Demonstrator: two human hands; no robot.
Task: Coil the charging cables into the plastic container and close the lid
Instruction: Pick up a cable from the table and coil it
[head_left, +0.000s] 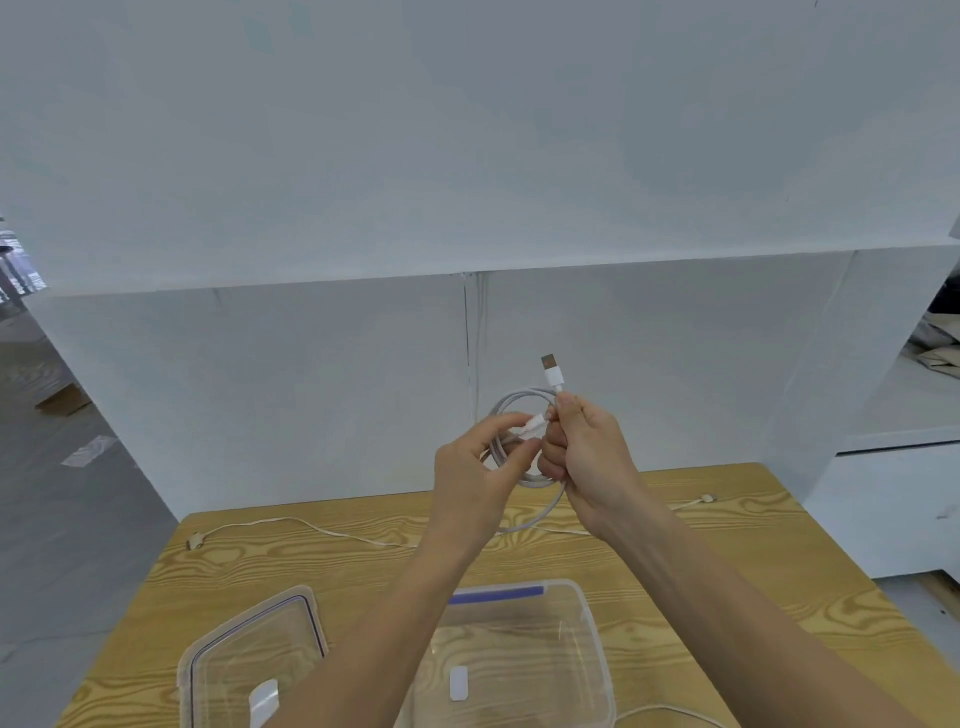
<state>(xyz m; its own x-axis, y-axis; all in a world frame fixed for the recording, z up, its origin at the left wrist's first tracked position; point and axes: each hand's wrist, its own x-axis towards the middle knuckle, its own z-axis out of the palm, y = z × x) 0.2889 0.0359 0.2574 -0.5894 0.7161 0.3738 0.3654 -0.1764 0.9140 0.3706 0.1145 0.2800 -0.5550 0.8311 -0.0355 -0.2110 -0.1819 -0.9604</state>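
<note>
I hold a white charging cable (511, 402) in a coil above the far part of the table. My right hand (587, 457) grips the coil, and the cable's USB plug (551, 370) sticks up above its fingers. My left hand (480, 467) pinches the cable's other white connector at the coil. Below my arms stands the clear plastic container (587, 618), open, with a blue strip on its far rim. Its clear lid (249, 644) lies flat to its left. A second white cable (311, 526) lies stretched across the far side of the table.
The wooden table (779, 597) stands against a white wall. Part of another cable (660, 709) curves at the near edge, right of the container. White shelving (904, 467) is at the right, and grey floor (62, 519) lies to the left.
</note>
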